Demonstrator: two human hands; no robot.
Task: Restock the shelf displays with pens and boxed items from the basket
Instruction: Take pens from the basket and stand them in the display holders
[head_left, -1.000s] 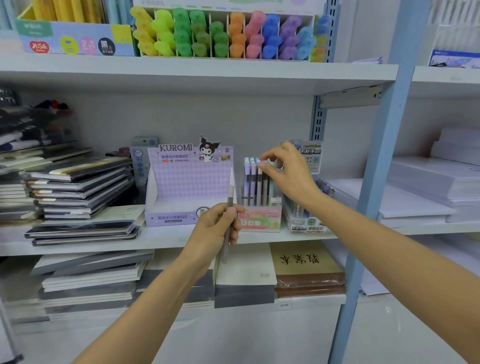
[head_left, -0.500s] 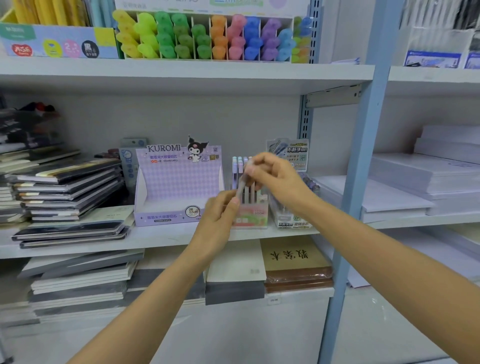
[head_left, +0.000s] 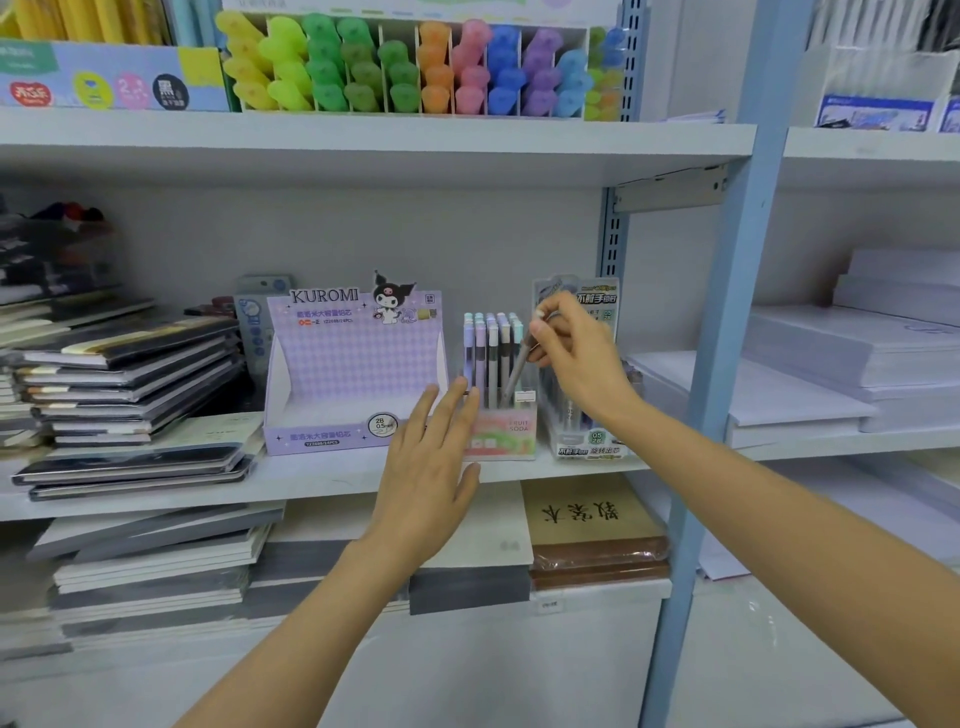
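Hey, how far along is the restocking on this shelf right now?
Done: the pink display already holds rows of upright pens. In hand: the right hand pinches a grey pen, tilted, its lower end inside the display; the left hand is open by the display's left side. Left: stand that pen upright, and the Kuromi box looks unfilled. The basket is out of view.

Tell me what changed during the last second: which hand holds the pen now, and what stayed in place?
The grey pen passed from the left hand to the right hand, which pinches its top and lowers it, tilted, into the pink display box. The left hand let go, fingers straight, before that box. The Kuromi box and the standing pens stayed in place.
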